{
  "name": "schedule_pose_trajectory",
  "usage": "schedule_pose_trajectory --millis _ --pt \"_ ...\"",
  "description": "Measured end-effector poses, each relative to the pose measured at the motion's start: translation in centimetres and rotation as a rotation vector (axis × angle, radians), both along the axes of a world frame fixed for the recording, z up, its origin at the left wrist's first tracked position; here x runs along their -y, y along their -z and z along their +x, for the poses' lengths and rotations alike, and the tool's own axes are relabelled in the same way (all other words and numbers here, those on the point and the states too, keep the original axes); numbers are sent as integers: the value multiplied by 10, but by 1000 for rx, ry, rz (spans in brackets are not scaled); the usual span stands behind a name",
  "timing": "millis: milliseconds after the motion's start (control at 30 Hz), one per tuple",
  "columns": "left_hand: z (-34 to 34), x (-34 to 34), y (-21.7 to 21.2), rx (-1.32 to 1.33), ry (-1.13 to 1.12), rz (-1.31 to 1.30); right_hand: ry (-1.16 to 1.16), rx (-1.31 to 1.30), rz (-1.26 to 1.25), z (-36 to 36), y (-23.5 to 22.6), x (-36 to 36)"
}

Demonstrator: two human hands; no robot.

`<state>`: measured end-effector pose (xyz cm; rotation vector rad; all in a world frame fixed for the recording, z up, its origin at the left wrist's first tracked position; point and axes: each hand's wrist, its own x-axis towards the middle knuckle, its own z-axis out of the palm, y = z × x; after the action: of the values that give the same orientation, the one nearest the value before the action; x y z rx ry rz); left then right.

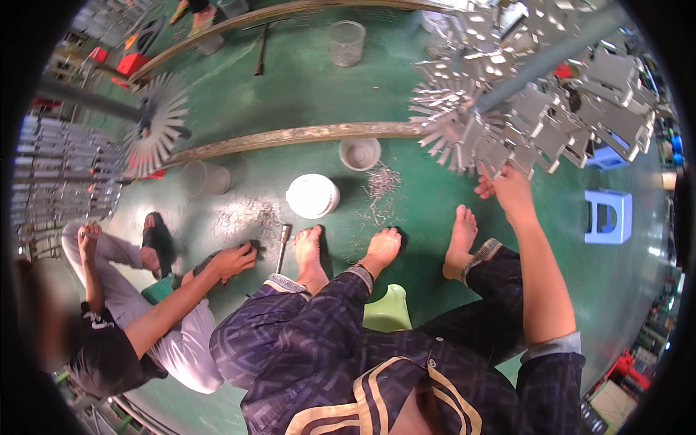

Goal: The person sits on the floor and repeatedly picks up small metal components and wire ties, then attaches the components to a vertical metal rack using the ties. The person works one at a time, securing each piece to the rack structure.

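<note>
Right hand at the metal-part rack, left hand out of frame.

One hand of the wearer visible: right hand [507, 185], raised to the rack of grey stamped metal brackets [551, 109] strung along a pole [536, 61]. Fingers [484, 187] curled narrow around the lowest bracket at the rack's underside, the bracket sitting just above the fingertips; can't tell if it's clamped or only touched. Floor count: three bare feet in front of the green stool [388, 308], one white bucket [312, 196], one grey cup [359, 153], two clear plastic cups [346, 42] and [206, 177], one socket tool [283, 245], two blue stools [609, 215]. A co-worker's hand [235, 259] rests flat on the green floor [304, 87], left of the tool. Second spiked rack [156, 119] at upper left.
</note>
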<state>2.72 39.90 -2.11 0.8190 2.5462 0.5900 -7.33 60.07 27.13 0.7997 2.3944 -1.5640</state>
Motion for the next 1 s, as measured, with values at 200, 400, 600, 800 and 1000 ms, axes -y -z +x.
schedule_pose_trajectory --millis 200,400,600,800,1000 --pt "-27 70 -29 -116 552 -27 -21 -34 4 -1 16 -9" --pt "-52 209 -89 -46 614 -317 -7 -74 -15 -2 12 -4" --pt "-101 334 -143 84 88 -660 -13 -59 5 -6 16 -9" --pt "-96 377 -14 -65 -491 -496 -12 -169 -22 0 32 -17" --pt "-92 343 1 -245 -906 -195 34 -191 -64 7 40 -26"
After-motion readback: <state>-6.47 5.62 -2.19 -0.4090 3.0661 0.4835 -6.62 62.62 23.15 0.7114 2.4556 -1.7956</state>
